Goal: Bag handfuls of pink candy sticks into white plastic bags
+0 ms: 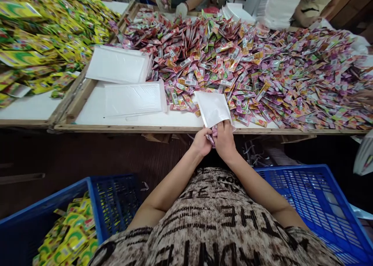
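Observation:
At the table's front edge, my left hand [203, 142] is closed around small pink candy sachets [211, 138], its thumb and fingertips against the near end of a white plastic bag [214, 106]. My right hand [225, 141] is beside it, its fingers bent over the bag's near edge and gripping it. Some of those fingertips are hidden at the bag's mouth. The bag's far end lies over the edge of a large heap of pink and orange sachets [221, 70]. Between the two hands, the sachets are partly covered by fingers.
Stacks of white bags [118, 64] and clear-wrapped bags [134, 99] lie to the left. Yellow packets [52, 37] fill the neighbouring table past a wooden rim [78, 99]. Blue crates [309, 204] flank me below. A co-worker's gloved hands [181, 9] are opposite.

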Motion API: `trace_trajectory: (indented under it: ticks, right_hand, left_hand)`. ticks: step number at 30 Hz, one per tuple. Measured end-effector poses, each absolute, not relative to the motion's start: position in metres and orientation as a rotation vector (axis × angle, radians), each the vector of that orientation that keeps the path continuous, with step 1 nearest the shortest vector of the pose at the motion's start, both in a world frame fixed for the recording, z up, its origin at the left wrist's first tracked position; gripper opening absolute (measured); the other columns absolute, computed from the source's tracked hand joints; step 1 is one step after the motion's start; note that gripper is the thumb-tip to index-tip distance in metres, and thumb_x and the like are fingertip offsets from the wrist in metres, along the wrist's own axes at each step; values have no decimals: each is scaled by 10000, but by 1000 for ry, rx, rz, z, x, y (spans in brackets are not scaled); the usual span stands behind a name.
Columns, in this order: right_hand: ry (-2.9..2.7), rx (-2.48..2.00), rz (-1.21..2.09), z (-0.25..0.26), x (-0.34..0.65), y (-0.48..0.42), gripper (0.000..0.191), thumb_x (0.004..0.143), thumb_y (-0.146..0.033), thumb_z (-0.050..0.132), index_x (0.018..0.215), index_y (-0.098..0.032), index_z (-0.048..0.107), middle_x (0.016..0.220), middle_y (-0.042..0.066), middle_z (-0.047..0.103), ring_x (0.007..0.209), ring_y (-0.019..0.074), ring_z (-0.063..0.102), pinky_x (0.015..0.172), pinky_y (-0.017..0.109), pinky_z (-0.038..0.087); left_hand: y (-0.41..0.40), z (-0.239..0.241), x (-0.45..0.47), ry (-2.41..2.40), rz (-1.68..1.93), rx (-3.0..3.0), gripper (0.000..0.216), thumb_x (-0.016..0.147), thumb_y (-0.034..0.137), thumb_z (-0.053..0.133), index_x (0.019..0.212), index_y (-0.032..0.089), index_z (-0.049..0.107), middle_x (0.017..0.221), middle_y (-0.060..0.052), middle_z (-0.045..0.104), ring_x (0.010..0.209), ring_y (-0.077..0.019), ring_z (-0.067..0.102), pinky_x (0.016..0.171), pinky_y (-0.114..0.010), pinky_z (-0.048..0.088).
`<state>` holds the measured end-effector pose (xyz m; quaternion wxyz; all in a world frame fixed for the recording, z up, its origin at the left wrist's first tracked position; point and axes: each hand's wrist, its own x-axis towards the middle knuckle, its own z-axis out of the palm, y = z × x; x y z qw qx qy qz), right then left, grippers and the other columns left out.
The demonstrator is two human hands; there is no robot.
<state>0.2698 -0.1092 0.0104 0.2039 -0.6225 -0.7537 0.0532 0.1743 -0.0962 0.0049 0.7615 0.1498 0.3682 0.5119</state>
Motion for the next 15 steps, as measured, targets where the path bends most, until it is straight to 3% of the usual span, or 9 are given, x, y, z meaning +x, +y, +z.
trace_trajectory:
  ticks: [3,7,12,15]
  right_hand:
    - [-2159,-1789,317,21,270,-104,425,871,-214,498,1276,-89,520,1286,225,515,1203,328,483,1038,460,410]
    - [-2064,-1895,703,25,274,-99,456,813,-311,578,1220,-113,526,1086,154,606,999,278,567,874,396,498]
    - [-2065,-1642,225,17,267,-108,364,834,-184,489,1180,-104,567,1197,210,561,1168,342,475,1049,522,373]
    - [-2030,-1564,178,20,266,-110,251,857,-216,495,1061,-141,619,1114,184,577,1125,344,483,1031,533,380]
  left_hand:
    - [-99,1,168,791,1141,319,213,579,169,525,779,179,598,778,-59,704,889,-244,696,823,-384,563]
    - [-109,0,168,754,1256,364,287,667,185,607,950,215,639,918,-15,739,1011,-212,681,906,-350,536]
    - [-115,4,173,582,1195,159,223,700,210,622,911,170,682,918,-49,754,1015,-235,696,944,-349,521]
    - [-115,4,169,475,1168,80,260,722,237,659,959,144,708,966,-66,765,1065,-254,689,997,-351,496]
